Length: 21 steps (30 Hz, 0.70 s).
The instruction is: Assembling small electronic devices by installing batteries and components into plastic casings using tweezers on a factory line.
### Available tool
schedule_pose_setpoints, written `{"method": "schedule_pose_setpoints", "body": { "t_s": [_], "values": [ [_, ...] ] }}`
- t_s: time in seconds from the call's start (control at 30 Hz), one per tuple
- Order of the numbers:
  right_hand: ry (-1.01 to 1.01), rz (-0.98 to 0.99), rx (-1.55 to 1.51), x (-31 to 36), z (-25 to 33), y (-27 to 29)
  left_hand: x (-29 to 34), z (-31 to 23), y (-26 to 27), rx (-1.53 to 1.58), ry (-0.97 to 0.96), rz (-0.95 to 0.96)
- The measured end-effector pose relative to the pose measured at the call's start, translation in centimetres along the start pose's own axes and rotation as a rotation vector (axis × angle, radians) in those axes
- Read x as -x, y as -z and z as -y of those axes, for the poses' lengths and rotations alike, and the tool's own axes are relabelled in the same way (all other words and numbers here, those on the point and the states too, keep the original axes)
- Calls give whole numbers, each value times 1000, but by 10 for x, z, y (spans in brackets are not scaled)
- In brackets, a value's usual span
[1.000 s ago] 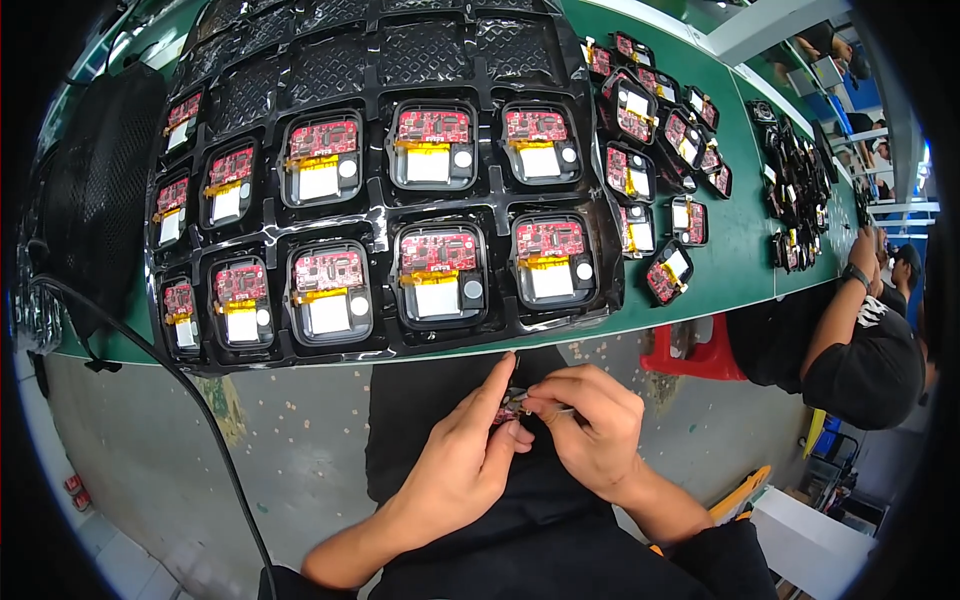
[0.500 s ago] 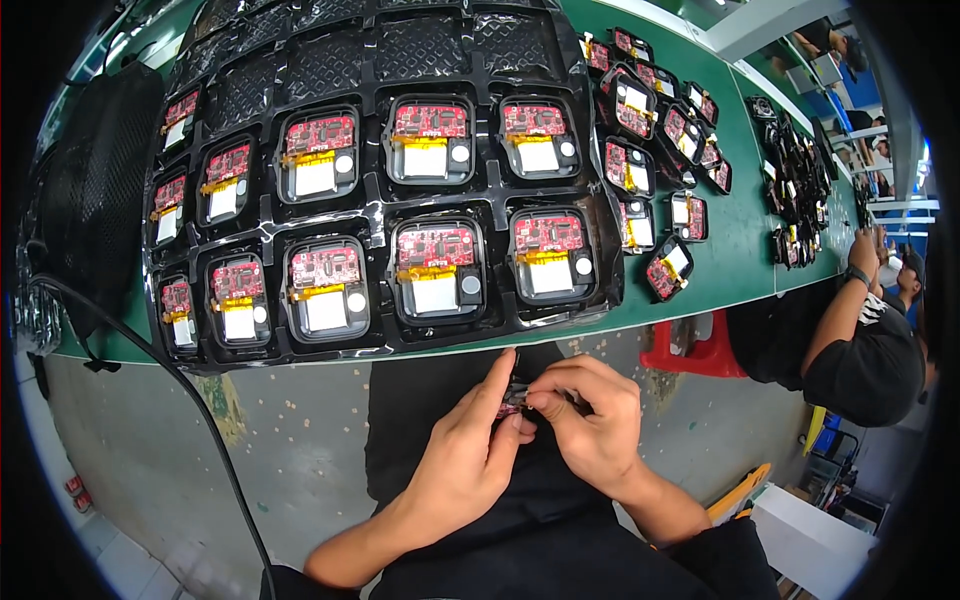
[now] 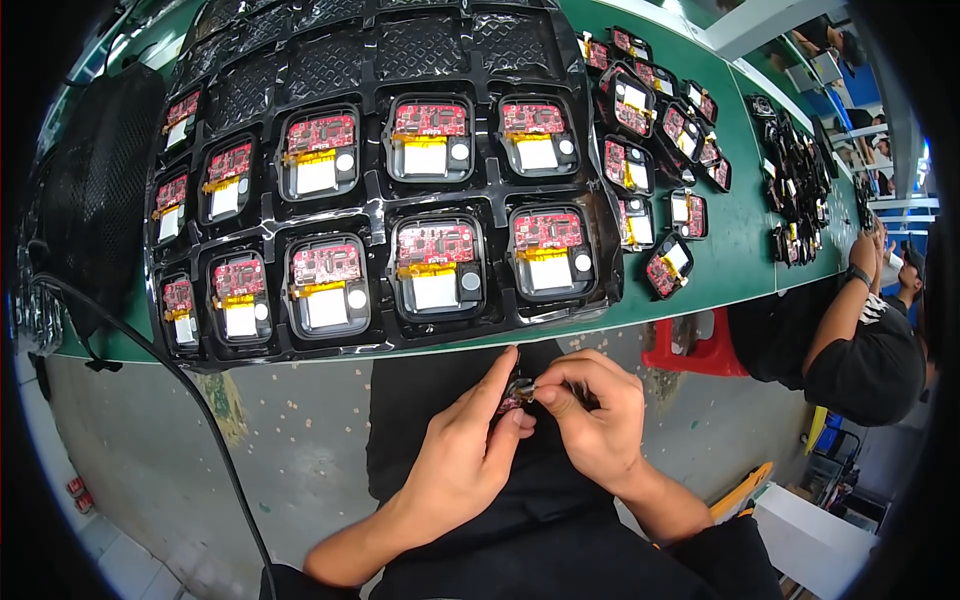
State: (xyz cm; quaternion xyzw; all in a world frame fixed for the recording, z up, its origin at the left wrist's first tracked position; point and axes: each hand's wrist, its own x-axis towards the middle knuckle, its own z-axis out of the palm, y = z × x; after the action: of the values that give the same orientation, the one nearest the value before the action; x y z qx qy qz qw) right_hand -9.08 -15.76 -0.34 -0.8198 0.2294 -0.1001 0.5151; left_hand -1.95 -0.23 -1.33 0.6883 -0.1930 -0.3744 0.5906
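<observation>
Over my lap, just below the table's front edge, my left hand (image 3: 465, 440) grips a small dark device with a red circuit board (image 3: 514, 398). Its index finger runs along the far side while the thumb presses from the near side. Thumb and fingertips of my right hand (image 3: 600, 425) are pinched at the right end of the same device. A tiny part seems to be between those fingertips, but it is too small and covered to name. Most of the device is hidden by my fingers.
A black moulded tray (image 3: 320, 68) holds several square black housings (image 3: 437, 268) with red boards and white batteries. More housings (image 3: 668, 268) lie loose on the green table (image 3: 720, 265). A black cable (image 3: 215, 440) hangs at left; a co-worker (image 3: 865, 365) sits at right near a red stool (image 3: 690, 343).
The device has tilted slightly between my fingers, so more of its red board shows. My right fingertips have shifted a little to the right. Both hands keep their hold.
</observation>
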Motion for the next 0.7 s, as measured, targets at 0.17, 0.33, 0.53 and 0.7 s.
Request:
{"method": "schedule_pose_setpoints", "body": {
  "t_s": [0.17, 0.33, 0.53, 0.7],
  "values": [
    [49, -20, 16, 3, -3, -3, 0, 0, -3, 10, 4, 1],
    [12, -3, -11, 1, 0, -4, -1, 1, -2, 15, -8, -20],
    [-143, 58, -110, 1, -3, -2, -2, 3, -1, 38, 2, -21],
    [-78, 136, -50, -6, -1, 3, 2, 8, -3, 73, 10, -31]
  ]
}}
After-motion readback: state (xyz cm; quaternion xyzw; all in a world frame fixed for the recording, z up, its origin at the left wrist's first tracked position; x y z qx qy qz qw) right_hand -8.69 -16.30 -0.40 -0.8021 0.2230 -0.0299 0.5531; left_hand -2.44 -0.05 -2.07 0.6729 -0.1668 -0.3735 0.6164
